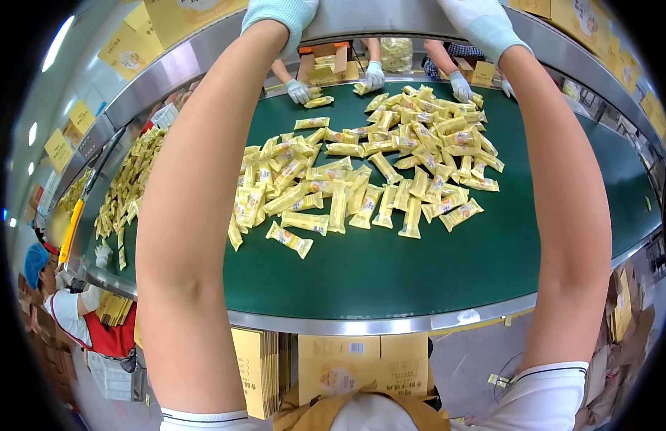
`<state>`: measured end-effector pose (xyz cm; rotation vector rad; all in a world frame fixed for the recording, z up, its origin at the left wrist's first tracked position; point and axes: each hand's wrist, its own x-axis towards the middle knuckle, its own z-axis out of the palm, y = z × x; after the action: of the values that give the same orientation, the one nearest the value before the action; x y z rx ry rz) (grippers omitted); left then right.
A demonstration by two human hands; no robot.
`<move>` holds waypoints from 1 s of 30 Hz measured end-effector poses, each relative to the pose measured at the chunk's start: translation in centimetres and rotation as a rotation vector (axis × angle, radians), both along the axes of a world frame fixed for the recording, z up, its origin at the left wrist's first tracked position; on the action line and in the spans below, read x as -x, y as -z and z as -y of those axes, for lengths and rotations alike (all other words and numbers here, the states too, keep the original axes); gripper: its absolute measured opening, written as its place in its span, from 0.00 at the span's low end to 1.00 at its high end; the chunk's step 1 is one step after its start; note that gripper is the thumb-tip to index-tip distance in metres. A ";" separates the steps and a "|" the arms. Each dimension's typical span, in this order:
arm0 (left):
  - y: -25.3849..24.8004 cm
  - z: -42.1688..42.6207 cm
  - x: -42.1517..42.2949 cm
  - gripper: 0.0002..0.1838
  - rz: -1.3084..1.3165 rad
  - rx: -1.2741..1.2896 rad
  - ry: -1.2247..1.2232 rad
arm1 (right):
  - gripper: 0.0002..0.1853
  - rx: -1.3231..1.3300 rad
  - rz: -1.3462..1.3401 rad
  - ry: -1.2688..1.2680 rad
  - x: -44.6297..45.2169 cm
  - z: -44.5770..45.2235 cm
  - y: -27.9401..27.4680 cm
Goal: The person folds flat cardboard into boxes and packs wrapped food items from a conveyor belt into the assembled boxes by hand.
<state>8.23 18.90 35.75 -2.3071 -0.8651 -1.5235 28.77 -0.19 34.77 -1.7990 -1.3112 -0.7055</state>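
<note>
Both my arms reach up and forward over the green belt. My left hand (pixel 284 16), in a white knit glove with a pale teal cuff, is at the metal shelf (pixel 379 20) above the belt. My right hand (pixel 482 27), gloved the same way, is at the shelf's right part. The top edge of the view cuts off the fingers of both hands, so what they touch or hold is hidden. Below, a heap of small yellow wrapped snack packets (pixel 340 201) lies on the green conveyor belt (pixel 390 276) between my forearms.
Across the belt, other people's gloved hands (pixel 298 91) are among packets, near an open carton (pixel 324 63). At left, a person in a red apron (pixel 117 334) stands beside more packets (pixel 135 169). Yellow cartons (pixel 131 54) line the upper shelf. A flat carton (pixel 340 363) is in front of me.
</note>
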 end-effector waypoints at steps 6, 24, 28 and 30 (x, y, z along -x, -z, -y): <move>12.0 9.8 4.0 0.36 -0.238 -0.058 0.402 | 0.31 -0.174 0.068 -0.398 -1.0 2.8 8.1; 51.2 33.3 31.3 0.57 -0.174 1.551 -0.203 | 0.50 0.619 -1.420 -0.012 24.4 32.5 47.3; 48.4 33.5 31.4 0.49 -0.106 1.617 -0.157 | 0.42 0.348 -1.619 -0.146 23.5 33.8 49.9; 46.4 34.7 31.5 0.43 0.073 1.538 -0.088 | 0.39 0.257 -1.521 -0.229 23.5 34.6 50.3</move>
<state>-23.25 -15.83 -10.64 -2.8438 -2.7901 -0.8657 5.25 -34.77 -15.51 -1.6047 -0.4753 0.9086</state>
